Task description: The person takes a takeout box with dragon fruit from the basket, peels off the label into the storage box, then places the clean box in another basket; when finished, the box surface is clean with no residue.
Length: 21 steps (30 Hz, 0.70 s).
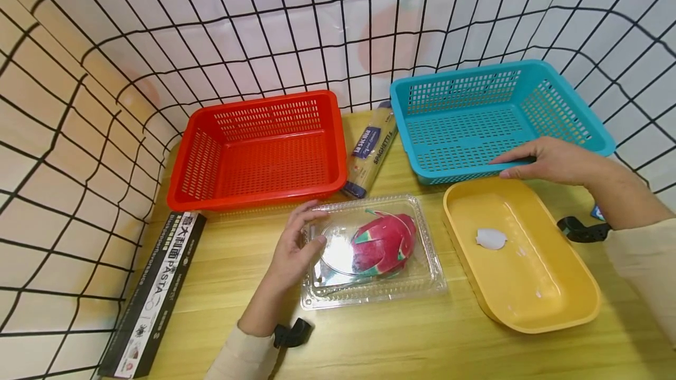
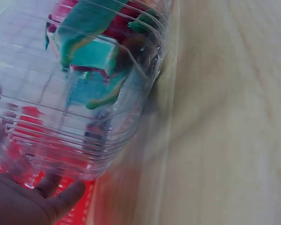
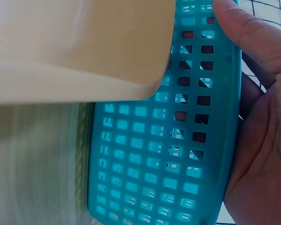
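A clear plastic clamshell box (image 1: 422,286) lies on the table, and a pink dragon fruit (image 1: 388,242) with green scales shows through its lid. My left hand (image 1: 296,245) is at the box's left end, its fingers and thumb spread apart over that edge. Seen from the left wrist, the fingertips (image 2: 68,199) are beside the ribbed wall; firm contact is unclear. My right hand (image 1: 551,160) grips the near rim of a blue perforated basket (image 1: 465,122), fingers inside and thumb outside. Just below this hand sits a yellow tray (image 1: 533,274) holding a small white piece (image 1: 491,238).
A red perforated basket (image 1: 271,163) stands at the back left. Between the baskets lies a spaghetti packet (image 1: 372,148). A black-and-white pasta box (image 1: 155,295) lies at the left. Black wire grid (image 1: 296,28) encloses the sides and back.
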Each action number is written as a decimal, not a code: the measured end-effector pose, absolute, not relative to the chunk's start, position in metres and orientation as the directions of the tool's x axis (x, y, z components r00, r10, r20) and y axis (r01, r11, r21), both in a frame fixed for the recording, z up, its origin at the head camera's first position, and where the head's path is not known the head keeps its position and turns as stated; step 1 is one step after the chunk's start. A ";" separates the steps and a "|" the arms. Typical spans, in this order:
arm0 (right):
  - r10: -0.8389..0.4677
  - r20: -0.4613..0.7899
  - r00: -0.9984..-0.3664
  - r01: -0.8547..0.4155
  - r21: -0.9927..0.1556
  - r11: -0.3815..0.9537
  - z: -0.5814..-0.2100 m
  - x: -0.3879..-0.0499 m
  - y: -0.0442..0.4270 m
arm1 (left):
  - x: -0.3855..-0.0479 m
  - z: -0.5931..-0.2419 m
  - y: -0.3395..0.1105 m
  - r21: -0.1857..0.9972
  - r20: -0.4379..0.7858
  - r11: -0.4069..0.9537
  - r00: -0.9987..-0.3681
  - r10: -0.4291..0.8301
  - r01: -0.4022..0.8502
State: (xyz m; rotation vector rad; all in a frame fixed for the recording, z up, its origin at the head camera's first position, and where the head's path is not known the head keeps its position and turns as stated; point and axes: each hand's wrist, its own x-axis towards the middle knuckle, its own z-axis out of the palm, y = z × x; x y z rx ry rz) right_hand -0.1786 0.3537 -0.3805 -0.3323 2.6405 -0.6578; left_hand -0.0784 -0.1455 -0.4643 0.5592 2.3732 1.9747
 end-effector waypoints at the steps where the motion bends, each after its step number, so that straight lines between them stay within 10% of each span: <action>1: -0.317 -0.321 -0.892 -0.129 -0.492 0.861 -0.381 -0.179 0.354 | -0.078 -0.463 -0.146 0.953 0.213 0.154 -0.940 0.266 0.260; 21: -0.317 -0.324 -0.891 -0.137 -0.473 0.870 -0.383 -0.180 0.355 | -0.043 -0.456 -0.154 0.981 0.002 0.186 -0.957 0.290 0.058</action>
